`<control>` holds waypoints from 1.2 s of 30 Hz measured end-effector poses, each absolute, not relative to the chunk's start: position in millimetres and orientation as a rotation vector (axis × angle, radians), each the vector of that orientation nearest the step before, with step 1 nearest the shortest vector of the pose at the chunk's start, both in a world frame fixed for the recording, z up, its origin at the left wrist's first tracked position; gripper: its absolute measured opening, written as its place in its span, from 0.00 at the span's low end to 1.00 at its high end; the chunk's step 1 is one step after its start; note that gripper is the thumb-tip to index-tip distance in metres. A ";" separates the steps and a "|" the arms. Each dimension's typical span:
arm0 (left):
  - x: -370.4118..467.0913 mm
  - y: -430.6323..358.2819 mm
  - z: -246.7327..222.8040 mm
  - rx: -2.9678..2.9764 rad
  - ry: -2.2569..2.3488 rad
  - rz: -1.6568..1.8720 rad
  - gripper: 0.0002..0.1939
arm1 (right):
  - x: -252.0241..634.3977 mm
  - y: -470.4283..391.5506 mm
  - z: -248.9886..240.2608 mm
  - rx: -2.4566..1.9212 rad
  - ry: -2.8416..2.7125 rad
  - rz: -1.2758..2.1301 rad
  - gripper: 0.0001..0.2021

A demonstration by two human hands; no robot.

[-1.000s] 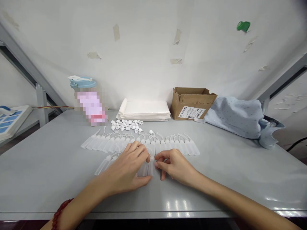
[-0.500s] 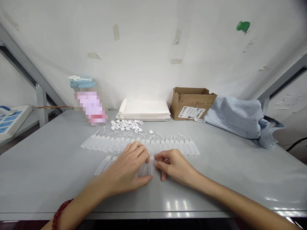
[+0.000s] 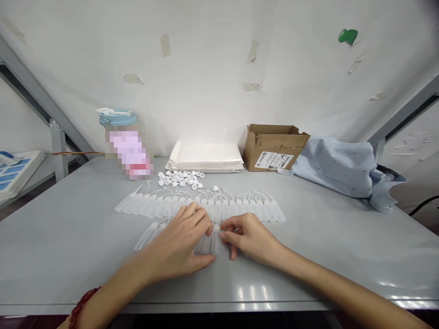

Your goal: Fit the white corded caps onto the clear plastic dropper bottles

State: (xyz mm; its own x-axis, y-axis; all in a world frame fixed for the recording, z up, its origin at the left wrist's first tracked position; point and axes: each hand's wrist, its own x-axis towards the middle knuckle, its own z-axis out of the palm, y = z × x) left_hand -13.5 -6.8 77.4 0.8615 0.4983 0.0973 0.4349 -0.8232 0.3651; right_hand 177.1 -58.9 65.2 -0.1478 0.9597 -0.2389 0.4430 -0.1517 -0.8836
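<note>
Several translucent bottles with thin curved tubes lie side by side in a long back row. In front of them is a second row, whose left end shows beside my left forearm. My left hand lies over this front row, thumb and fingers apart, partly hiding it. At the row's right end is a bottle, between my two hands. My right hand is beside its upper part, thumb and index finger nearly together; what is between those fingertips is too small to make out. Loose white caps lie behind the rows.
At the back of the grey table stand a stack of white sheets or pouches, an open cardboard box and a blurred pink item with a blue lid. A light blue cloth is at the right.
My left thumb has shifted slightly left, away from the last bottle in the front row. My right hand has hardly moved.
</note>
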 end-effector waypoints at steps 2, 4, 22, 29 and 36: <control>-13.7 -6.8 78.8 2.696 0.699 0.265 0.13 | 177.6 -58.3 64.0 -1.598 -1.583 1.283 0.07; -13.8 -7.0 79.8 2.692 0.694 0.267 0.13 | 177.8 -57.9 62.4 -1.602 -1.579 1.296 0.08; -27.6 -5.9 94.4 2.632 0.741 0.162 0.10 | 178.0 -59.3 55.7 -1.583 -1.466 1.392 0.11; -29.2 -4.3 94.6 2.636 0.745 0.203 0.11 | 177.6 -58.0 53.4 -1.598 -1.465 1.407 0.13; -30.7 12.1 103.6 2.605 0.859 0.325 0.10 | 202.6 -51.4 84.7 -1.616 -1.618 1.472 0.17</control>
